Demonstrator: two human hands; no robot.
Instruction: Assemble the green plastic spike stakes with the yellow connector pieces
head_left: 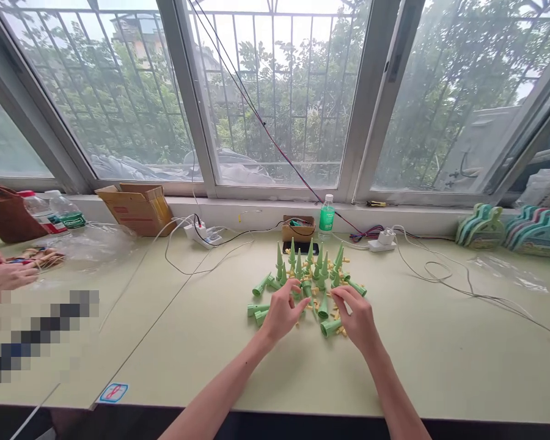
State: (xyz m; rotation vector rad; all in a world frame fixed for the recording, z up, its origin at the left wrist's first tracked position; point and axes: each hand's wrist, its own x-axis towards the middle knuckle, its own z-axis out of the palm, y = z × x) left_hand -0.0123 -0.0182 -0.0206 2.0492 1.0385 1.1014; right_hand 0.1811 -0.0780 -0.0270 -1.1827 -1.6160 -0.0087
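A cluster of several green plastic cones sits on the pale green table, some upright, some lying on their sides, with small yellow pieces scattered among them. My left hand rests at the cluster's front edge, fingers curled and pinching near a cone. My right hand is beside it, fingers bent over the pile, next to a lying cone. What each hand pinches is too small to make out.
Along the window sill stand a cardboard box, a power strip, a small brown box, a green bottle and a charger with trailing cables. Green foam stacks lie far right. Another person's hand works at the left.
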